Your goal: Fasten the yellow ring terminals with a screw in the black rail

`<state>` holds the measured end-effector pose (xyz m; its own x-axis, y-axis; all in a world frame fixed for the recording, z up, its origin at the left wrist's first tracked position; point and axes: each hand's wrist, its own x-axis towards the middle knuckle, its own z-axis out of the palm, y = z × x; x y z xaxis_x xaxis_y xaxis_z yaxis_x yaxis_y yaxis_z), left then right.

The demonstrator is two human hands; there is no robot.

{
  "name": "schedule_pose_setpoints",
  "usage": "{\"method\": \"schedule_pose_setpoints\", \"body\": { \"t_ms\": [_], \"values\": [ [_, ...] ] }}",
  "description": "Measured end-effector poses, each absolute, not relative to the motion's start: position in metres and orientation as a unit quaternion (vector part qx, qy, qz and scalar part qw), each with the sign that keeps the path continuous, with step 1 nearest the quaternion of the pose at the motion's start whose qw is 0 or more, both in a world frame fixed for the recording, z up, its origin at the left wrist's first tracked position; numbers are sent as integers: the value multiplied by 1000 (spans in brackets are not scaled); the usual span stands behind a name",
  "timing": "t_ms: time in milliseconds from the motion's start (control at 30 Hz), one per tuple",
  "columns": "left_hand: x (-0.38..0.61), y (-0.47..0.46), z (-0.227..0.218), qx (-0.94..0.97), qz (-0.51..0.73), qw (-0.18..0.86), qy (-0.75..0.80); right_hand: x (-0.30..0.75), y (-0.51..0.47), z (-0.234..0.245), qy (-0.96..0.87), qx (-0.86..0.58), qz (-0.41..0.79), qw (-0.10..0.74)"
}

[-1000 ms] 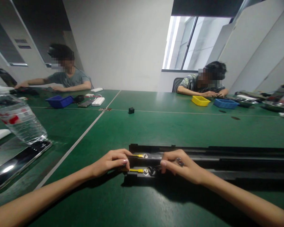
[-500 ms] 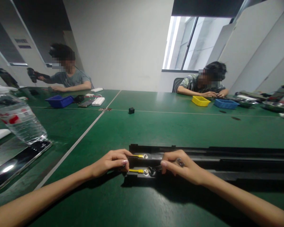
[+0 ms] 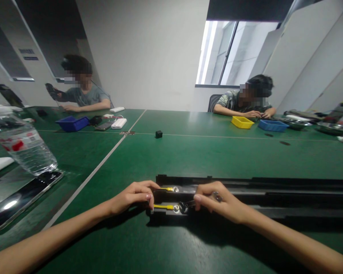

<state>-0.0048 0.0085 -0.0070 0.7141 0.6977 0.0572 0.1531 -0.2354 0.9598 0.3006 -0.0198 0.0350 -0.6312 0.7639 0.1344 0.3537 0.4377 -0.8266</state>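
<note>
Two long black metal channels [image 3: 208, 179] lie side by side on the green table. Near the left end of each, a yellow wire with a crimped lug is fastened by a nut: the far wire [image 3: 167, 189] and the near wire [image 3: 163, 207]. My left hand [image 3: 137, 196] is closed at that end, its bent fingers on the near yellow wire; their exact hold is partly hidden. My right hand [image 3: 214, 198] grips a dark metal wrench [image 3: 190, 204], whose head lies beside the near nut [image 3: 176, 208]. A shiny end of the wrench shows between the fingers.
On the left stand a water bottle [image 3: 31, 142] and a phone [image 3: 23, 201]. A small black cube [image 3: 159, 134] lies ahead. Farther off are blue [image 3: 72, 123], yellow [image 3: 242, 122] and light blue [image 3: 273, 125] trays. Two people sit across the table.
My left fingertips have shifted slightly left, so a little more of the near yellow wire shows. My right hand and the wrench stay almost still. The person at far left has moved a hand-held object.
</note>
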Motion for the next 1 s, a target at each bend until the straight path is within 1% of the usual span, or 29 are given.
{"method": "schedule_pose_setpoints", "body": {
  "t_ms": [367,700,1000],
  "values": [
    [-4,8,-5,724,242,570,304,300,-21,35,-806,-352,404,252],
    [-4,9,-4,738,248,549,305,301,-20,34,-807,-351,404,251],
    [-7,10,-6,714,248,580,304,301,-21,35,-811,-351,396,251]
  ]
}}
